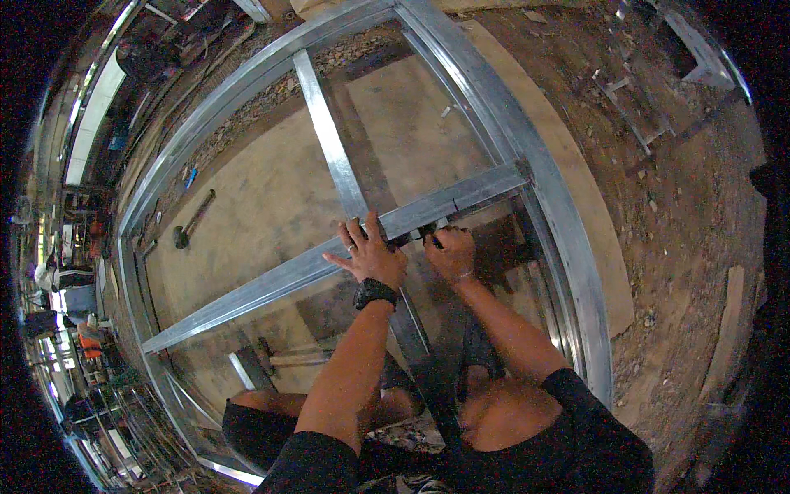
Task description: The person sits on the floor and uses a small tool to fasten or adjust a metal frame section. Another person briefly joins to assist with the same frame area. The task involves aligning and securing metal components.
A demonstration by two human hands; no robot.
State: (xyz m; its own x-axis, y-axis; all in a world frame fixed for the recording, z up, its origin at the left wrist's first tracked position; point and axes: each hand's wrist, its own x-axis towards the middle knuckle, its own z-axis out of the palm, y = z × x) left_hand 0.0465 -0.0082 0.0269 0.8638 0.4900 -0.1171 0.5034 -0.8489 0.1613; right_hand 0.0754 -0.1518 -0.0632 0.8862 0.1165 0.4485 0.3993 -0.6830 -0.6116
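Observation:
A large frame of shiny galvanised metal bars [502, 115] lies around me. A long crossbar [271, 284] runs slantwise over it, meeting a narrower bar [327, 136] from the far side and another bar [409, 325] from my side. My left hand [377, 257], with a black watch at its wrist, lies on that joint, fingers spread over the metal. Just right of it, my right hand [451, 251] is closed against the near side of the crossbar. A small dark piece shows at its fingers; I cannot make out its kind.
Inside the frame a hammer [195, 221] lies on the tan board [247, 189]. A wooden handle [300, 360] lies near my left knee. Bare dirt [666, 247] with scraps of metal stretches to the right. Racks and clutter [82, 329] line the left.

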